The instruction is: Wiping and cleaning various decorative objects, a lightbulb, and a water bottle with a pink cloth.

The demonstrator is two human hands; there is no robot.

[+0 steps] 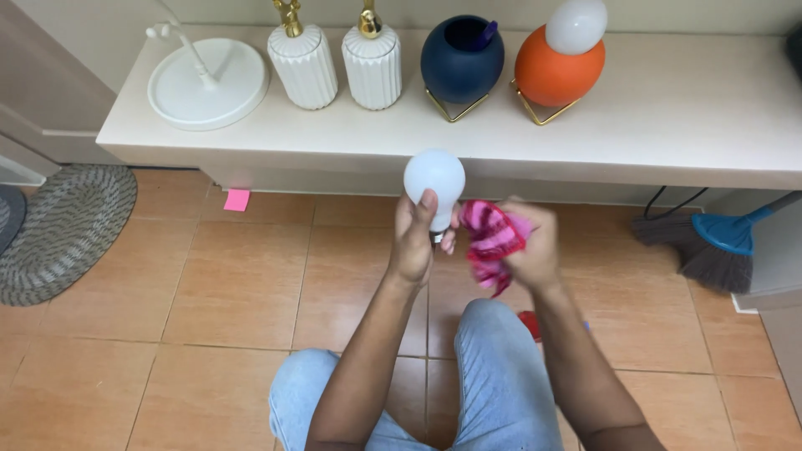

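The person is wearing light blue denim jeans (493,376), faded paler over the knees and showing soft creases along the thighs. Both forearms are showing bare from the elbows down to the fingers, with no sleeves reaching them. The left hand (413,242) and right hand (535,246) are wearing no gloves, rings or watch.

Bare tan floor tiles (242,284) leave room to the left, but the long cream surface (668,125) blocks ahead, and a blue-headed broom (718,242) sits right.
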